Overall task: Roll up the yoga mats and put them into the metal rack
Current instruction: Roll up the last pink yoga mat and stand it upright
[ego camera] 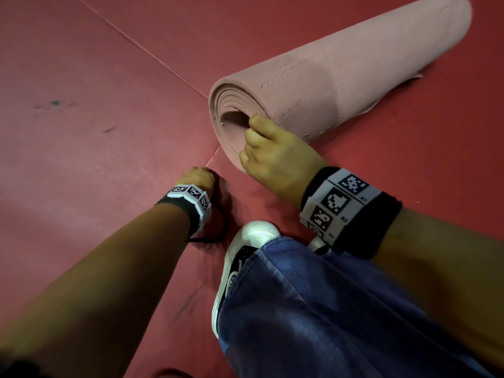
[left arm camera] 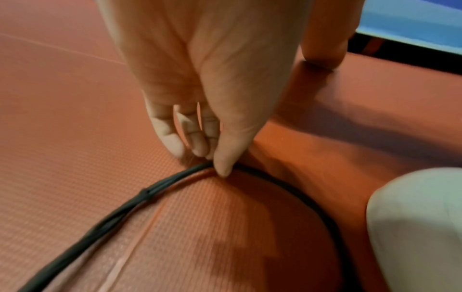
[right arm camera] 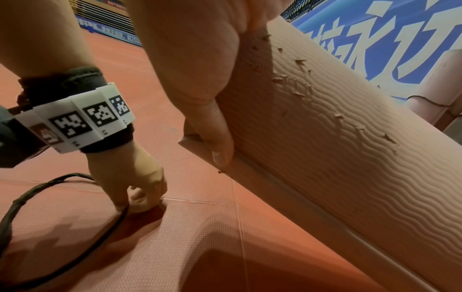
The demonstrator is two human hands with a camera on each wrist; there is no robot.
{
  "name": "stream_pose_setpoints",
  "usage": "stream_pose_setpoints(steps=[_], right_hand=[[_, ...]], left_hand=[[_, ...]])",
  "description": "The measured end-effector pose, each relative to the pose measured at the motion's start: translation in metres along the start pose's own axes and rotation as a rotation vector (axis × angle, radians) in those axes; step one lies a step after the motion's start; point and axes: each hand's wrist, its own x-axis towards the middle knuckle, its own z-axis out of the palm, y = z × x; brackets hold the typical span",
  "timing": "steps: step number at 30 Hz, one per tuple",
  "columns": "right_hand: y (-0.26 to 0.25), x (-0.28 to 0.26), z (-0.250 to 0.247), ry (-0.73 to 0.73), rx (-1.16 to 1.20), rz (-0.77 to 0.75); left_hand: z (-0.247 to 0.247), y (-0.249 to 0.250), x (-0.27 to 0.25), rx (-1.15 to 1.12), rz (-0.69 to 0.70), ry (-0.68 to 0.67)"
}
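On the red floor, cord at left, rolled mat at right.
Left hand [ego camera: 200, 177] pinches a black cord [left arm camera: 140, 194] against the floor [ego camera: 95, 77]; right hand [ego camera: 275, 156] curls into the near open end of the pink yoga mat [ego camera: 341, 69], whose long axis runs away up-right, the nearer hand to lift it.

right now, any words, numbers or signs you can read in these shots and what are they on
"202", cut off and blurred: on the low blue banner across the red floor; its other white characters are too blurred to read.
Large white characters on the blue wall banner behind the rolled pink foam yoga mat: cropped, not readable.
White wristbands on both wrists: black-and-white square code markers, with tiny marks beside them too small to read.
Nothing readable on the mat or the floor.
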Motion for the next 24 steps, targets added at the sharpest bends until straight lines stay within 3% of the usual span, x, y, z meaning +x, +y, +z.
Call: stream_pose_setpoints(steps=[2,6,9,15,20,24], right_hand=[[0.000,-0.003,0.000,-0.030,0.016,-0.023],[0.010,-0.008,-0.016,-0.111,0.005,-0.026],[0.030,-0.014,-0.041,-0.120,-0.044,-0.006],[0.086,-0.051,-0.108,-0.042,0.023,0.183],[0.118,-0.098,-0.161,-0.051,0.073,0.344],[0.144,-0.141,-0.202,-0.033,0.079,0.490]], left_hand=[[-0.003,-0.001,-0.005,0.055,0.081,0.092],[-0.035,0.012,-0.025,-0.123,0.118,0.184],[-0.069,0.035,-0.047,-0.137,0.173,0.242],[-0.146,0.073,-0.130,-0.171,0.249,0.331],[-0.192,0.107,-0.219,-0.169,0.542,0.359],[-0.214,0.143,-0.293,-0.175,0.624,0.433]])
